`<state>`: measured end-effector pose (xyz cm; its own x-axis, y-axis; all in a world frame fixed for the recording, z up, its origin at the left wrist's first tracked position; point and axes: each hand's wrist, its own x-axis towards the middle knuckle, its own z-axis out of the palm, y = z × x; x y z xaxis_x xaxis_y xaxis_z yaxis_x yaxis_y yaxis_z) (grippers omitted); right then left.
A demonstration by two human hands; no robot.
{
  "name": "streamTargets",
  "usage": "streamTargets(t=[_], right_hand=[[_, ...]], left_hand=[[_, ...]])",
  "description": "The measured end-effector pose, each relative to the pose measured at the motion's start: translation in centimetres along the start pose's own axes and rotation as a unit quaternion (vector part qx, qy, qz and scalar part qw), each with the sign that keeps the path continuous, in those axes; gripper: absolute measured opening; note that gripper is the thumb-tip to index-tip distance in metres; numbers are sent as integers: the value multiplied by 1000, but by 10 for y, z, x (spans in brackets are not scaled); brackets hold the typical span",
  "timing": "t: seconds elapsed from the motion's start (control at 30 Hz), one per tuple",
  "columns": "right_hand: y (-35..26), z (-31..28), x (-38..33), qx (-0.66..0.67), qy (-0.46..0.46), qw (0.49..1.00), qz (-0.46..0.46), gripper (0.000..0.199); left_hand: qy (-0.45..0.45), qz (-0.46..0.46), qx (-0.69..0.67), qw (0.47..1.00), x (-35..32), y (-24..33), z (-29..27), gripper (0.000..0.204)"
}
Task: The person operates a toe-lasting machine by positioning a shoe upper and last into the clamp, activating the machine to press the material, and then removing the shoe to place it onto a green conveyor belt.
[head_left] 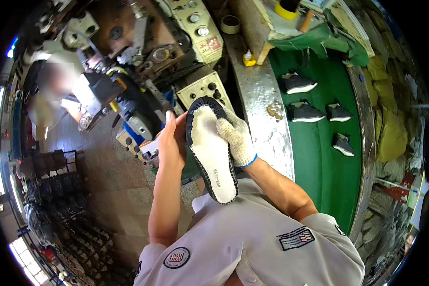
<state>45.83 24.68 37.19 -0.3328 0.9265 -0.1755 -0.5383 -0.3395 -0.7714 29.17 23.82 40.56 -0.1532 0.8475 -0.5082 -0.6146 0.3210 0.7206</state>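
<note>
A dark shoe upper (193, 136) is held sole side up in front of my chest, its toe pointing away from me. The pale insole board (217, 162) faces up, ringed by gathered edging at the toe and stitching along the sides. My right hand (238, 140), in a knitted off-white glove with a blue cuff, grips it from the right, thumb across the board. On the left side, my bare left hand (170, 140) is close against the toe part, thumb stretched up and off the shoe. Its other fingers are partly hidden behind the upper.
A machine with a knobbed control box (207, 88) stands ahead. To the right, past a metal ledge (267, 109), several dark shoes with white soles lie on a green surface (314, 176). A yellow bottle (249, 58) stands on the ledge. Another person is at far left, above shoe racks (76, 224).
</note>
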Motion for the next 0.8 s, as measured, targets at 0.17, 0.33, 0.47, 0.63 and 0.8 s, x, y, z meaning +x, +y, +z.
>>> streamTargets(t=[0.17,0.33,0.47,0.63,0.8], right_hand=[[-27,-43,-19,31,29,998,-40,76],[-32,-95,-33,-17,81,994,-72,73],[-39,-119,-44,46,103,992,-64,68],[-36,-154,-51,61,121,986,-100,72],[-30,-187,-55,59,143,979,-133,72]], left_hand=[[-37,-85,28,995,13,-36,59,41],[-137,-40,167,976,31,-75,86,28],[-188,-28,268,944,46,-96,101,27],[-161,-85,242,953,42,-119,128,35],[-170,-150,57,972,36,-146,140,39]])
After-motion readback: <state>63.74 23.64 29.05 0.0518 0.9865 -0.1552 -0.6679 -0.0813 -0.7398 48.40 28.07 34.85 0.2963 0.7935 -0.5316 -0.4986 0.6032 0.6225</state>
